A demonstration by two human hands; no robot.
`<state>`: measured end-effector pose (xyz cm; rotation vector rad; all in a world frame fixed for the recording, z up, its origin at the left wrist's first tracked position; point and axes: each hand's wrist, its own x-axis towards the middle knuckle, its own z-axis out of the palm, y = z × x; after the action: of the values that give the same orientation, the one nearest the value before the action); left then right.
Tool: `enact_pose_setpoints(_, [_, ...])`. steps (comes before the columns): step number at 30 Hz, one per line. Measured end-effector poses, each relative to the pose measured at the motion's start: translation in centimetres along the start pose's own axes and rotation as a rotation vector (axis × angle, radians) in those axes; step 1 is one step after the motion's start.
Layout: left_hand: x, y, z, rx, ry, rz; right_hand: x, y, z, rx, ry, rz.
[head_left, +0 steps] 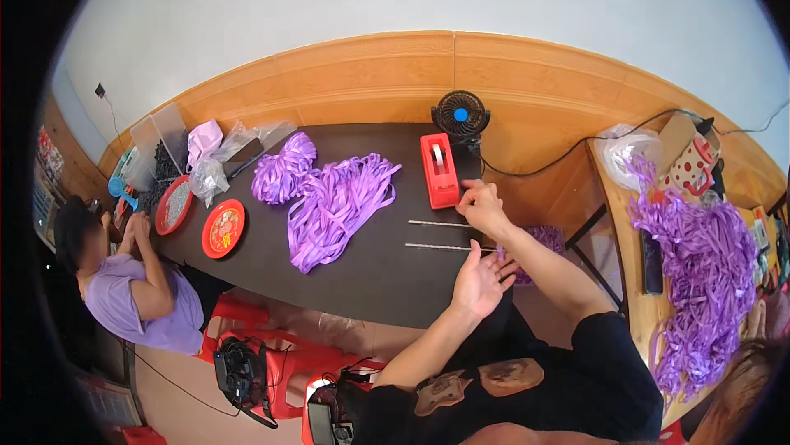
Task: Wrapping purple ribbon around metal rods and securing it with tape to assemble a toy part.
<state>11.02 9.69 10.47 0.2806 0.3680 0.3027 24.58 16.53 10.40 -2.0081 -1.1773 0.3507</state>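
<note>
Two thin metal rods, an upper rod [436, 224] and a lower rod [436, 247], lie side by side and stick out over the dark table. My left hand [480, 285] is palm up by the lower rod, its fingers spread, with a bit of purple ribbon [500, 254] at the fingertips. Just past the upper rod, my right hand [484, 206] has its fingers curled together; what they pinch, if anything, is hidden. Right beside it stands a red tape dispenser [440, 172]. Purple ribbon bundles, one loose [337, 210] and one gathered [284, 168], rest left of the rods.
A small black fan [461, 116] stands behind the dispenser. Leftward are a red bowl [223, 229], another red bowl [174, 206], and a seated person [140, 297]. A heap of purple ribbon [699, 280] covers the wooden table at right. Red stools [284, 367] stand below.
</note>
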Motion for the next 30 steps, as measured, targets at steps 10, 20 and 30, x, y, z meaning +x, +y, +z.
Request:
enact_pose_setpoints(10, [-0.4, 0.3, 0.3, 0.044, 0.037, 0.033, -1.6, 4.1, -10.5, 0.421, -0.762, -0.256])
enact_pose_setpoints(20, [-0.6, 0.4, 0.5, 0.064, 0.026, 0.031, -1.7, 6.5, -8.6, 0.435, -0.849, -0.268])
enact_pose_setpoints(30, [-0.7, 0.4, 0.7, 0.068, 0.031, 0.039, -1.9, 6.6, -8.3, 0.352, -0.802, -0.281])
